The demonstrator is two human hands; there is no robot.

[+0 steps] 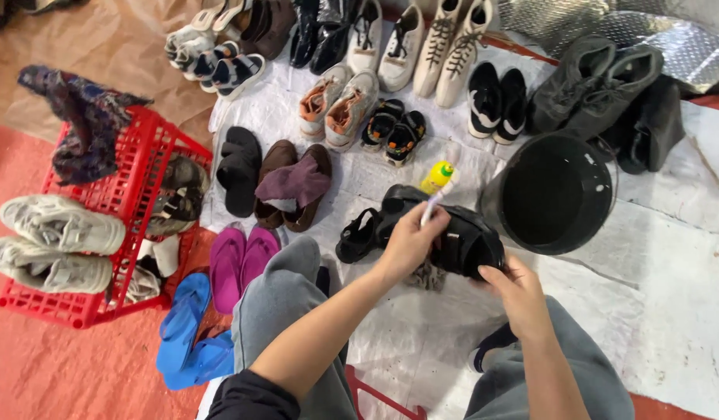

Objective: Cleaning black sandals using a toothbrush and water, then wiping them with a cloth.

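The white sheet (422,342) holds rows of shoes; a black bucket (554,194) stands just beside. The right hand (519,295) grips 1 black sandal (461,237) mid-cleaning, its mate (358,236) untouched; the left hand (410,241) clasps a small brush (433,204).

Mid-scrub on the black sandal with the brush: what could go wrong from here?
1. The right hand grips only one end of the black sandal, so it may twist or slip under the brush strokes.
2. The black bucket sits close beside the sandal; a wide stroke might knock it.
3. The left hand works the brush near the small yellow bottle, which could tip over.
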